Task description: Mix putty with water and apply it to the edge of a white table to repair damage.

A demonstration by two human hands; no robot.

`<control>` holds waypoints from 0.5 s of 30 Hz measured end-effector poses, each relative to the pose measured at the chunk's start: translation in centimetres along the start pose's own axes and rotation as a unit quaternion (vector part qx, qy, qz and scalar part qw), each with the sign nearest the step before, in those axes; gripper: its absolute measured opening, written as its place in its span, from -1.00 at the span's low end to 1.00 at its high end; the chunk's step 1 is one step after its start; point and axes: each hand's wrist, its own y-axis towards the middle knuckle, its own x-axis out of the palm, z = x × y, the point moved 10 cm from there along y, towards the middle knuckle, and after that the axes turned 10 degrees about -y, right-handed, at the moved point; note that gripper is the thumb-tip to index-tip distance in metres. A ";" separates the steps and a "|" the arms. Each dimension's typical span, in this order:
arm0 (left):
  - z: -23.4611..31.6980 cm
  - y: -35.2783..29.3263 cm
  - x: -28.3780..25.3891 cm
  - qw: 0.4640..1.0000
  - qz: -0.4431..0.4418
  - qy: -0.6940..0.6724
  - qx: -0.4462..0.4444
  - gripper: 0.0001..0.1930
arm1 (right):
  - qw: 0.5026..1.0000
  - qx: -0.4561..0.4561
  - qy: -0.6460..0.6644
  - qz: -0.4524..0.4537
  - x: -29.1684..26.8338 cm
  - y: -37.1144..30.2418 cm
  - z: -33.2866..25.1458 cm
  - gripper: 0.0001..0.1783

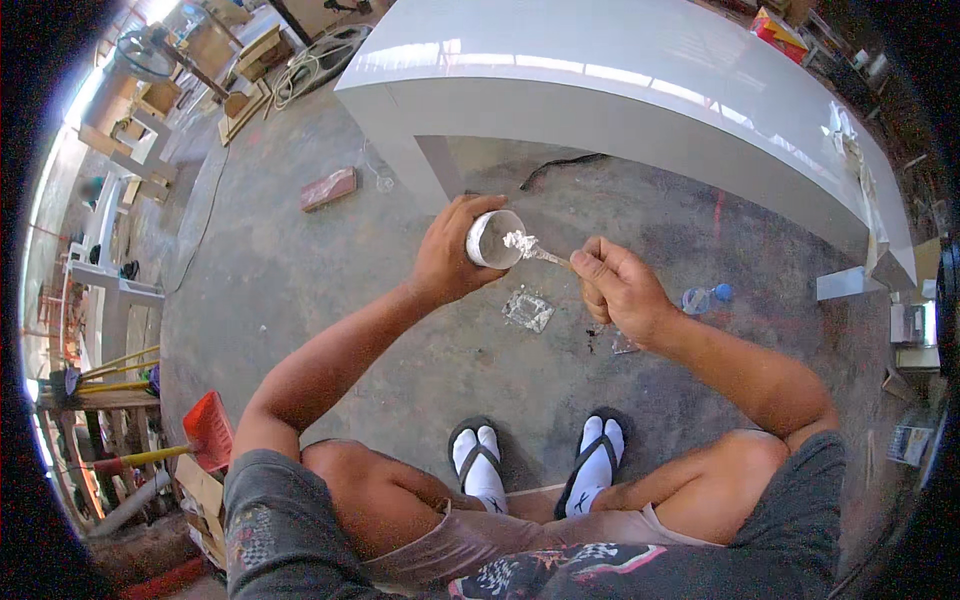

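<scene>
My left hand (447, 250) is wrapped round a white cup (494, 240), which is tilted so its mouth faces me and to the right. In my right hand (622, 290) the fingers close on the thin handle of a spoon (543, 254). The spoon's head is at the cup's rim and carries a lump of white powdery stuff (518, 241). Below the cup, a small clear flat piece (528, 310) smeared with white lies on the concrete floor. How much the cup holds I cannot tell.
A glossy white bench-like table (560, 95) stands ahead. On the floor are a reddish block (329, 190) at the left and a plastic bottle with a blue cap (705, 297) at the right. A red dustpan (208, 432) is at my lower left, and a fan (145, 52) stands far left.
</scene>
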 end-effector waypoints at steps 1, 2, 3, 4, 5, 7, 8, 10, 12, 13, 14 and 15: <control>-1.1 -0.7 0.0 1.000 -0.013 0.019 -0.008 -0.16 | 1.000 0.004 0.000 -0.007 -0.2 0.4 1.0 -0.75; -2.1 -1.6 0.0 0.999 -0.026 0.037 -0.017 -0.16 | 1.000 -0.002 0.009 -0.020 -0.3 1.0 2.0 -0.74; -3.1 -2.4 -0.2 0.998 -0.036 0.054 -0.019 -0.16 | 0.999 0.002 -0.036 -0.020 -0.7 1.9 3.4 -0.74; -4.9 -3.3 -0.1 0.993 -0.070 0.072 -0.057 -0.18 | 0.997 -0.002 -0.072 -0.025 -0.9 2.9 5.1 -0.74; -5.6 -4.5 -0.1 0.989 -0.098 0.094 -0.056 -0.18 | 0.994 -0.021 -0.102 -0.039 -1.0 3.7 6.8 -0.74; -7.7 -6.6 0.1 0.970 -0.168 0.156 -0.086 -0.19 | 0.980 -0.029 -0.197 -0.027 -1.5 6.3 10.9 -0.73; -8.3 -7.6 0.3 0.958 -0.203 0.178 -0.094 -0.24 | 0.966 -0.022 -0.257 -0.020 -1.7 7.3 13.2 -0.73; -8.1 -9.1 -0.1 0.954 -0.221 0.188 -0.080 -0.28 | 0.947 -0.027 -0.318 -0.036 -1.9 8.9 17.2 -0.72; -8.3 -10.2 -0.5 0.944 -0.242 0.198 -0.100 -0.31 | 0.932 -0.025 -0.357 -0.058 -2.0 10.0 20.4 -0.73; -8.5 -10.8 -0.8 0.939 -0.251 0.202 -0.122 -0.31 | 0.931 -0.029 -0.356 -0.076 -1.7 10.4 21.6 -0.74; -8.4 -11.3 -1.1 0.937 -0.253 0.201 -0.131 -0.32 | 0.927 0.000 -0.364 -0.090 -1.7 10.6 23.2 -0.75; -8.5 -11.8 -1.3 0.931 -0.260 0.205 -0.150 -0.31 | 0.921 -0.028 -0.374 -0.104 -1.2 10.7 23.6 -0.74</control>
